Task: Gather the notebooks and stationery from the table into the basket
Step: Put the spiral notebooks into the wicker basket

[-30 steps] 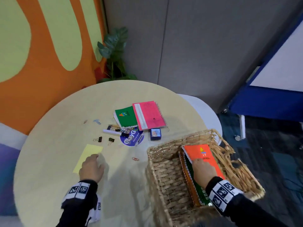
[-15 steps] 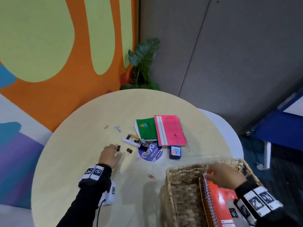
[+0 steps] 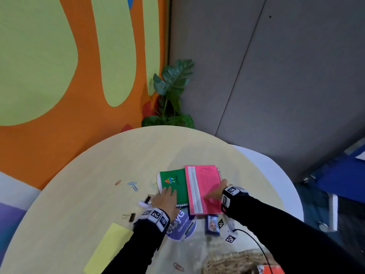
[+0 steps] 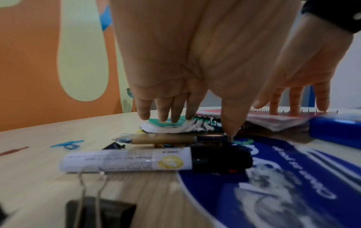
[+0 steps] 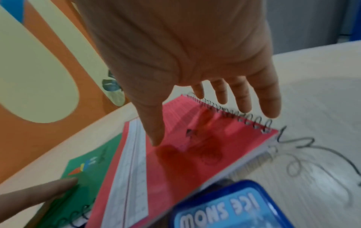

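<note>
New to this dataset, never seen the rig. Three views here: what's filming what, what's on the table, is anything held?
No robot: a person with cameras on head and both wrists. The head view looks down on a round table. The left hand lies with straight fingers on the green notebook. The right hand, fingers spread, is at the pink spiral notebook; neither notebook is gripped yet. Each wrist view looks along its own fingers. Nearby lie a white marker, binder clips, paper clips, a blue tin and the basket.

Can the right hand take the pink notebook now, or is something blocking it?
Probably yes. The right hand is spread open directly over the pink notebook, thumb on the cover and fingers past the spiral edge. Nothing lies on top of it; it only overlaps the green notebook beside it.
</note>
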Demonstrator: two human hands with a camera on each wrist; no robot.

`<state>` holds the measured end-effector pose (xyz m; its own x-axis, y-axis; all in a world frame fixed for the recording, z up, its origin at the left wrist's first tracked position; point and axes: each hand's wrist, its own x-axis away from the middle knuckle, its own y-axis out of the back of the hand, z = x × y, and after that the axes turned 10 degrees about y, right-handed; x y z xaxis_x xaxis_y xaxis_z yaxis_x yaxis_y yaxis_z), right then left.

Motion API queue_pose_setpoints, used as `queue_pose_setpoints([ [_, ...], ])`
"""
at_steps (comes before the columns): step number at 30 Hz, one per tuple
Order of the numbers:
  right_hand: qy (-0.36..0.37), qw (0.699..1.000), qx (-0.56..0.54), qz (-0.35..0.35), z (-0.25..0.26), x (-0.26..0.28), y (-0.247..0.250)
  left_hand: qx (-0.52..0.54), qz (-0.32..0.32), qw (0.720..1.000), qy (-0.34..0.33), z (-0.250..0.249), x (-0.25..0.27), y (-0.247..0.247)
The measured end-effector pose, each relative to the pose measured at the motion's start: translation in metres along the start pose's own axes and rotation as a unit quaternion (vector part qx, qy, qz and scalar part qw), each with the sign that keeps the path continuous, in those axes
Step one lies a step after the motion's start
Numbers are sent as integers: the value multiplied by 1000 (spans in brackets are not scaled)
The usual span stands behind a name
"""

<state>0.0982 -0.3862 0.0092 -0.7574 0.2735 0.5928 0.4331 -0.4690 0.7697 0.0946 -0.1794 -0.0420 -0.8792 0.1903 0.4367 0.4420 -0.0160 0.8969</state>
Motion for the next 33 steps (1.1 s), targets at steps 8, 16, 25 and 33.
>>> queue_pose_setpoints([
  [8, -37, 996, -75, -25, -9, -27, 2, -79, -5, 997, -8, -9, -10, 1],
  [16, 146, 892, -419, -86, 2, 58, 70, -117, 30, 992, -37, -14, 0, 36],
  [25, 240, 873, -348, -243, -96, 260, 80, -27, -205, 977, -54, -19, 41, 107],
  [33, 57, 949, 192, -245, -154, 316, -11, 152, -337, 924, -97, -5, 105, 132],
])
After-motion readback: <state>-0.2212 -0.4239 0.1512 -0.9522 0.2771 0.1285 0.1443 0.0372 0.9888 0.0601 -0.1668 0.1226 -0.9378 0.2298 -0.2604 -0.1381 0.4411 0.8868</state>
